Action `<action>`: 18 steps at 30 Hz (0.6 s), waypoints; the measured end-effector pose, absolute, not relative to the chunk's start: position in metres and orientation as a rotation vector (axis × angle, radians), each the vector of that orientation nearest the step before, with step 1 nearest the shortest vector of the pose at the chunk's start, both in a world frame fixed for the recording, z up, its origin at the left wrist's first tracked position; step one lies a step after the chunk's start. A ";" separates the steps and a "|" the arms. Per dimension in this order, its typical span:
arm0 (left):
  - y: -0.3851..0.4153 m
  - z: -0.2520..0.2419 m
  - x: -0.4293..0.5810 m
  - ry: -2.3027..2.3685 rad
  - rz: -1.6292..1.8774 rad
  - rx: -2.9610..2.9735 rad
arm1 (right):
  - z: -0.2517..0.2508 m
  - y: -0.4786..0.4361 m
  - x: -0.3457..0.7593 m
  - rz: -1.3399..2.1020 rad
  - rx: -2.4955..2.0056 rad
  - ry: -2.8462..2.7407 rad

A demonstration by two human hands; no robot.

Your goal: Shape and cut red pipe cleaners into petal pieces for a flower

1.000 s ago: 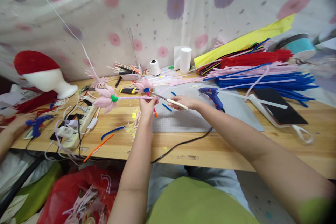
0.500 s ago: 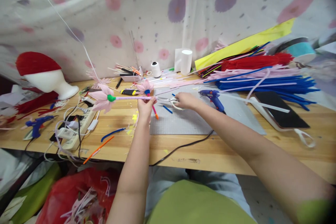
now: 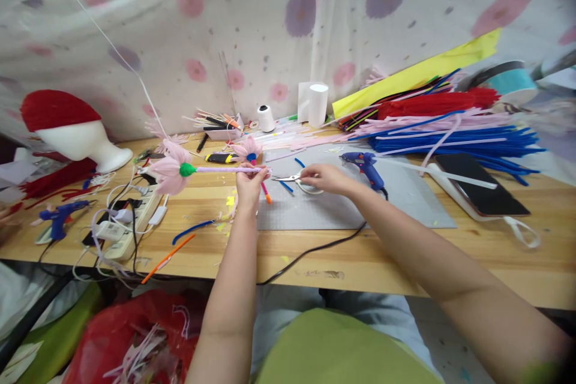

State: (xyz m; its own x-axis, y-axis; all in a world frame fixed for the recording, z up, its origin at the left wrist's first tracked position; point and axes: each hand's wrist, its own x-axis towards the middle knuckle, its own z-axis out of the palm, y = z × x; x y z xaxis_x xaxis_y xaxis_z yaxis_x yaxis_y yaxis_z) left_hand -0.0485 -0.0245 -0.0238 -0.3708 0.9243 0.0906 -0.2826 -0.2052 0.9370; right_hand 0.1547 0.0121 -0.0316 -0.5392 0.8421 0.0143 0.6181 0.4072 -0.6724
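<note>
My left hand (image 3: 249, 183) pinches the pale purple stem of a pink pipe-cleaner flower (image 3: 173, 167) with a green base, held level above the wooden table (image 3: 360, 258). My right hand (image 3: 324, 178) grips the cream handles of a pair of scissors (image 3: 290, 179), whose blades point left at the stem's end beside my left fingers. A second pink flower (image 3: 246, 148) with a blue centre lies just behind my left hand. An orange pipe-cleaner piece (image 3: 266, 192) hangs below it.
A grey cutting mat (image 3: 351, 204) lies under my right hand, with a blue glue gun (image 3: 365, 165) and its black cord. Piles of blue, pink and red pipe cleaners (image 3: 450, 132), a phone (image 3: 479, 183), a power strip (image 3: 130, 222), a foam head with red cap (image 3: 67, 126).
My right hand has drawn the scissors down and turned them, so the blades now lie low and point left toward the stem end. The flower has drifted slightly left.
</note>
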 end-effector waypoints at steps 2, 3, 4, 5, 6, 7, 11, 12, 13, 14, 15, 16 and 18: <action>-0.024 -0.026 -0.051 1.114 1.726 0.832 | -0.030 0.004 0.182 1.241 -1.204 -2.266; -0.023 -0.027 -0.053 1.107 1.724 0.801 | -0.029 0.000 0.200 1.387 -1.191 -2.232; -0.023 -0.028 -0.053 1.102 1.721 0.771 | -0.029 -0.002 0.219 1.472 -1.194 -2.220; -0.023 -0.029 -0.054 1.099 1.719 0.746 | -0.029 -0.004 0.239 1.516 -1.243 -2.219; -0.023 -0.030 -0.054 1.100 1.720 0.731 | -0.030 -0.004 0.258 1.530 -1.331 -2.222; -0.023 -0.030 -0.053 1.105 1.724 0.724 | -0.031 -0.003 0.276 1.501 -1.451 -2.228; -0.025 -0.030 -0.045 1.170 1.757 0.721 | -0.046 0.008 0.307 0.730 -1.803 -2.161; -0.026 -0.029 -0.042 1.191 1.766 0.722 | -0.050 0.011 0.304 0.606 -1.820 -2.109; -0.026 -0.029 -0.040 1.208 1.777 0.726 | -0.055 0.014 0.298 0.572 -1.814 -2.089; -0.027 -0.029 -0.038 1.223 1.786 0.733 | -0.060 0.016 0.290 0.554 -1.807 -2.062; -0.028 -0.030 -0.037 1.234 1.790 0.741 | -0.064 0.017 0.281 0.543 -1.802 -2.031; -0.028 -0.031 -0.036 1.241 1.792 0.749 | -0.067 0.018 0.272 0.542 -1.832 -1.965; -0.029 -0.033 -0.035 1.242 1.795 0.764 | -0.070 0.019 0.257 0.575 -1.894 -1.776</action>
State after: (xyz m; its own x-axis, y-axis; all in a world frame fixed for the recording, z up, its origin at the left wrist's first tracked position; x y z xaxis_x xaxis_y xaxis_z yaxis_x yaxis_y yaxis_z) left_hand -0.0349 -0.0286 -0.0332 -0.4929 0.8695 0.0336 -0.2748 -0.1922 0.9421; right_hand 0.2574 0.0187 -0.0704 0.0703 0.9973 0.0196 0.7969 -0.0443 -0.6025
